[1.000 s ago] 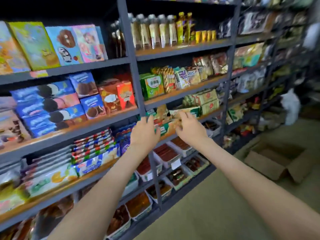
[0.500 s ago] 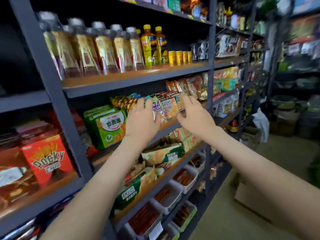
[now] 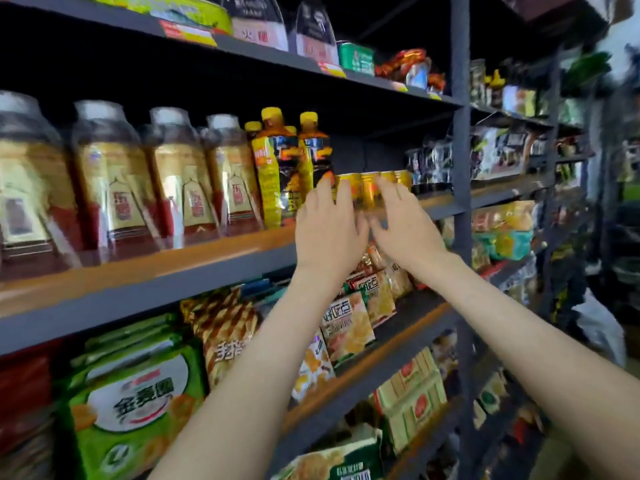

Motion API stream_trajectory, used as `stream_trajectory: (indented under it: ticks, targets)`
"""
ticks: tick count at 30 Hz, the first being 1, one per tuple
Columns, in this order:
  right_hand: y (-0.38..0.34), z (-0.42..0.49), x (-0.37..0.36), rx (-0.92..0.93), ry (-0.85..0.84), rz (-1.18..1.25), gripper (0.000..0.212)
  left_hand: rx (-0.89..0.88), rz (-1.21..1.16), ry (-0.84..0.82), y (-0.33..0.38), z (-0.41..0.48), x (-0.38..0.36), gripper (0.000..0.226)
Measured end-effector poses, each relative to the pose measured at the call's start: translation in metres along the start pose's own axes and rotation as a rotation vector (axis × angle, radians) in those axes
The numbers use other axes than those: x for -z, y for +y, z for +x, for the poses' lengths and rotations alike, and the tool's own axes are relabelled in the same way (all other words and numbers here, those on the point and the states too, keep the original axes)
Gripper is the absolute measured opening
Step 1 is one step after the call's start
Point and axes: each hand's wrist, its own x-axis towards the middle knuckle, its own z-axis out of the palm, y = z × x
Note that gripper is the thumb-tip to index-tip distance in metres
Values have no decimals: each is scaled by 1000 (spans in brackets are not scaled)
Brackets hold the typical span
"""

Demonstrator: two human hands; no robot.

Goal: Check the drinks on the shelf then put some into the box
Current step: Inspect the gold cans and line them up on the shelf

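Left hand (image 3: 329, 230): flat, fingers straight and close together, tips against the front of the cans (image 3: 367, 190); nothing held. Right hand (image 3: 407, 223): just beside it, fingers straight and slightly spread, laid over the same cans; nothing held either. Cans: small, gold, in a short row toward the right end of the drinks shelf (image 3: 173, 268), near its front lip, partly hidden behind both hands; count not clear. Handling, as judged: rigid metal, smooth and probably slick, light singly, dented by a hard squeeze. Best taken round the middle of the side wall, thumb opposite fingers, one per hand. Left of the cans, touching or nearly so: yellow-capped bottles (image 3: 277, 168), tall, likely toppled by a sideways sweep. Further left: white-capped bottles (image 3: 166, 181), large, blurred. Right of the cans: bare board, then the post (image 3: 460, 133). Above: underside of the next shelf (image 3: 346, 95), well clear of the can tops, so room to lift straight up before drawing near. Below: snack packs (image 3: 346, 323) leaning out toward their shelf edge, under both forearms; to be cleared on the way down. Box: not in view. Aisle room to the right, blurred.
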Motion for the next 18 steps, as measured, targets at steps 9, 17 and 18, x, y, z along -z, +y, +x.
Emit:
stream_trajectory:
  ticks: [9, 17, 18]
  targets:
    - [138, 71, -27, -37, 44, -46, 61, -7, 53, 16, 48, 79, -129, 55]
    - [226, 133, -62, -1, 56, 165, 61, 45, 385, 104, 48, 113, -189, 54]
    - [236, 142, -66, 24, 44, 200, 61, 41, 419, 130, 48, 115, -194, 53]
